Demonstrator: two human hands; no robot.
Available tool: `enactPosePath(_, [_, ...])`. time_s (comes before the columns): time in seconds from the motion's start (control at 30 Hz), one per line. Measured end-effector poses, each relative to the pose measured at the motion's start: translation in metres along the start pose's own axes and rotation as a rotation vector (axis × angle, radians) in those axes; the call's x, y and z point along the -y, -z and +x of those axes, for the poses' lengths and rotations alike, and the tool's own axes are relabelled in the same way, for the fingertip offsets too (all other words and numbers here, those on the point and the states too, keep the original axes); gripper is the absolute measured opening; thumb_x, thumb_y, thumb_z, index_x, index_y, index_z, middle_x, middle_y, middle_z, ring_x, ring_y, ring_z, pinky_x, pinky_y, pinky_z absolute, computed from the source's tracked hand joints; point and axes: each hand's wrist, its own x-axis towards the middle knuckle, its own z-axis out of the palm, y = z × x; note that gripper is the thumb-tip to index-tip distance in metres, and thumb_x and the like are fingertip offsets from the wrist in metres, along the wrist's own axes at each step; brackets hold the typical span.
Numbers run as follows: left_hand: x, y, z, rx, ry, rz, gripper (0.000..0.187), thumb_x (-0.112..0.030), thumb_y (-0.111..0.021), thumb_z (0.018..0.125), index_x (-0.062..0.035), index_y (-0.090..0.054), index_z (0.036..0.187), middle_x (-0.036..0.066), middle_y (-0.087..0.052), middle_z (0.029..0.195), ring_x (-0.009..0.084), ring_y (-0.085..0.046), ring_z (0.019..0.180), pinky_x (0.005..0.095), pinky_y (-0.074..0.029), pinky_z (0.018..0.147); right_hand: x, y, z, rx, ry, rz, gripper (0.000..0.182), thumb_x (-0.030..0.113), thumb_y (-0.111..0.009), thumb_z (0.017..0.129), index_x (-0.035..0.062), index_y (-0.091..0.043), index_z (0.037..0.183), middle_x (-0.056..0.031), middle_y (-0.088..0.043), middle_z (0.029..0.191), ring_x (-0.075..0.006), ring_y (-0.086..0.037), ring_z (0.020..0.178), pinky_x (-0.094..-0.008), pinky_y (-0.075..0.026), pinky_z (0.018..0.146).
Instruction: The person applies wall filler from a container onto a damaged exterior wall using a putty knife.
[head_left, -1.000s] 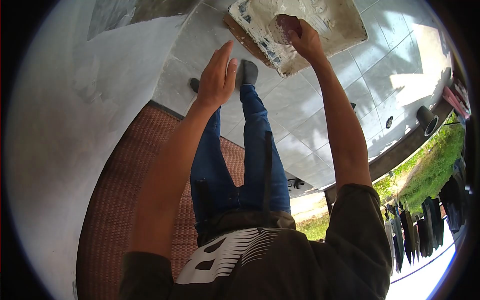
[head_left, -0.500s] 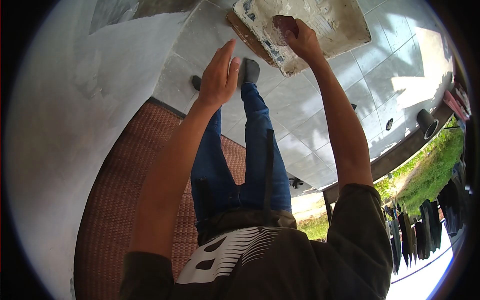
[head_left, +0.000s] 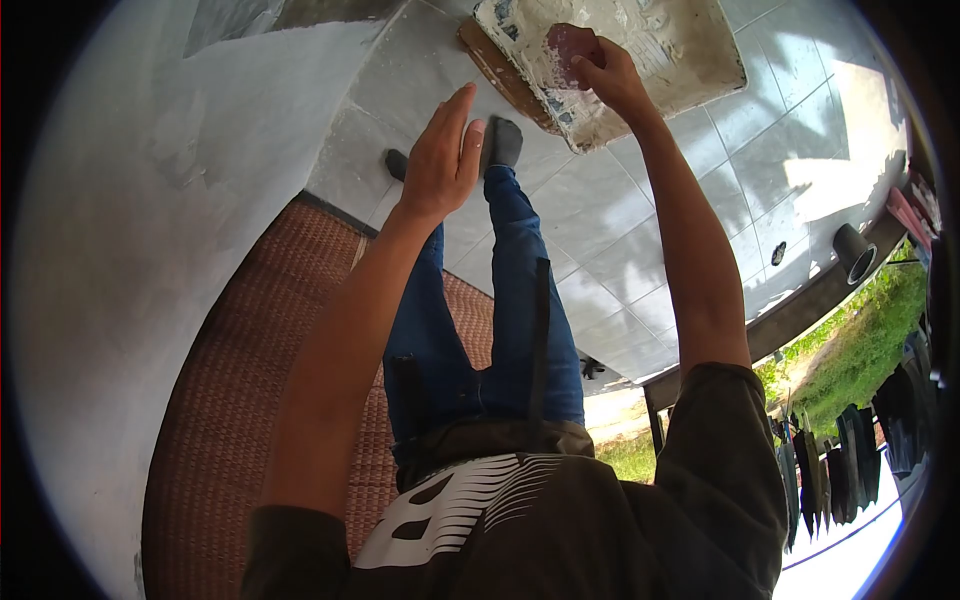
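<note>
My right hand (head_left: 612,80) grips a reddish-brown, flat scraper (head_left: 572,50) smeared with pale paste along its left side. The scraper is over the left part of a rectangular tray (head_left: 718,92); whether it touches the tray cannot be made out. Thick off-white paste (head_left: 640,22) coats the tray's inside. My left hand (head_left: 440,160) is raised above the floor to the left of the tray, its fingers stretched out and close together, holding nothing.
A brown board-like piece (head_left: 500,78) pokes out beneath the tray. On the left rises a grey-white wall (head_left: 120,280), with a woven red-brown mat (head_left: 260,350) at its foot. Grey tiles (head_left: 610,245) cover the floor. A dark cylindrical container (head_left: 852,250) lies near the floor's right edge.
The scraper has turned slightly in my right hand, so more of its reddish face shows. My left hand has barely moved.
</note>
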Motion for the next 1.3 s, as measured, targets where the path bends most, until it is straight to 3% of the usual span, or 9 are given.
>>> enactPosePath(0.13, [0.004, 0.002, -0.003, -0.012, -0.004, 0.008, 0.047, -0.023, -0.04, 0.104, 0.0103, -0.043, 0.137, 0.031, -0.052, 0.135, 0.0456, -0.052, 0.125, 0.0498, -0.037, 0.11, 0.002, -0.002, 0.013, -0.121, -0.052, -0.01, 0.028, 0.017, -0.066, 0.088, -0.0028, -0.063, 0.108, -0.0124, -0.072, 0.089, -0.0213, -0.069, 0.08, -0.0357, -0.054, 0.076])
enactPosePath(0.27, [0.005, 0.004, -0.005, -0.008, 0.01, 0.009, 0.047, -0.023, -0.04, 0.104, 0.0105, -0.043, 0.137, 0.031, -0.052, 0.134, 0.0452, -0.052, 0.125, 0.0492, -0.037, 0.11, -0.004, -0.015, 0.027, -0.186, 0.087, -0.281, 0.035, 0.023, -0.067, 0.086, -0.004, -0.063, 0.108, -0.0217, -0.071, 0.094, -0.0347, -0.069, 0.087, -0.0425, -0.053, 0.081])
enactPosePath(0.37, [0.006, 0.007, -0.008, -0.015, 0.008, 0.02, 0.047, -0.022, -0.04, 0.104, 0.0107, -0.043, 0.137, 0.031, -0.052, 0.134, 0.0454, -0.052, 0.125, 0.049, -0.038, 0.11, 0.012, -0.022, 0.027, -0.139, 0.098, -0.217, 0.039, 0.026, -0.067, 0.084, -0.0046, -0.062, 0.109, -0.0251, -0.069, 0.096, -0.041, -0.067, 0.091, -0.0451, -0.052, 0.084])
enactPosePath(0.5, [0.003, 0.01, -0.01, -0.017, 0.008, 0.015, 0.046, -0.021, -0.041, 0.103, 0.0105, -0.043, 0.137, 0.032, -0.052, 0.134, 0.0457, -0.052, 0.124, 0.0495, -0.038, 0.11, 0.011, -0.017, 0.042, -0.111, 0.195, -0.354, 0.037, 0.022, -0.066, 0.086, -0.005, -0.062, 0.11, -0.0219, -0.07, 0.093, -0.0328, -0.069, 0.09, -0.0407, -0.053, 0.081])
enactPosePath(0.67, [-0.007, 0.018, -0.013, -0.032, 0.006, 0.02, 0.046, -0.02, -0.042, 0.103, 0.0104, -0.043, 0.137, 0.032, -0.052, 0.134, 0.0459, -0.051, 0.125, 0.0503, -0.038, 0.109, 0.01, 0.003, 0.033, 0.305, -0.057, 0.384, 0.03, 0.017, -0.065, 0.092, -0.0037, -0.062, 0.113, -0.0086, -0.069, 0.1, -0.0147, -0.066, 0.088, -0.0316, -0.054, 0.079])
enactPosePath(0.8, [-0.023, 0.037, -0.017, -0.061, 0.001, 0.027, 0.046, -0.019, -0.043, 0.102, 0.0102, -0.042, 0.138, 0.032, -0.051, 0.135, 0.0461, -0.051, 0.125, 0.0506, -0.037, 0.11, 0.036, -0.001, 0.001, 0.206, -0.196, 0.833, 0.029, 0.016, -0.066, 0.092, -0.005, -0.061, 0.112, -0.0082, -0.068, 0.097, -0.0174, -0.066, 0.087, -0.0338, -0.055, 0.08])
enactPosePath(0.9, [-0.039, 0.06, -0.019, -0.096, -0.021, 0.049, 0.047, -0.018, -0.042, 0.102, 0.01, -0.041, 0.139, 0.032, -0.05, 0.136, 0.0457, -0.05, 0.126, 0.0505, -0.037, 0.111, 0.067, 0.001, -0.024, 0.292, -0.169, 1.101, 0.019, 0.008, -0.062, 0.095, 0.004, -0.063, 0.113, -0.0028, -0.07, 0.099, -0.0145, -0.067, 0.09, -0.0327, -0.054, 0.086])
enactPosePath(1.1, [-0.093, 0.126, -0.014, -0.239, -0.07, 0.092, 0.048, -0.018, -0.041, 0.102, 0.0085, -0.039, 0.142, 0.03, -0.048, 0.141, 0.0444, -0.048, 0.13, 0.0496, -0.034, 0.113, 0.182, 0.006, -0.073, 0.278, -0.057, 1.325, 0.035, 0.007, -0.061, 0.095, 0.0003, -0.054, 0.129, -0.0074, -0.066, 0.117, -0.0171, -0.065, 0.106, -0.0317, -0.051, 0.097])
enactPosePath(1.3, [-0.156, 0.2, -0.012, -0.421, -0.197, 0.168, 0.049, -0.018, -0.04, 0.102, 0.0065, -0.037, 0.145, 0.027, -0.046, 0.144, 0.0418, -0.047, 0.133, 0.0485, -0.033, 0.114, 0.275, 0.015, -0.096, 0.389, 0.093, 1.325, 0.036, 0.01, -0.06, 0.096, -0.0009, -0.054, 0.129, -0.0088, -0.066, 0.119, -0.0177, -0.066, 0.106, -0.0321, -0.053, 0.095])
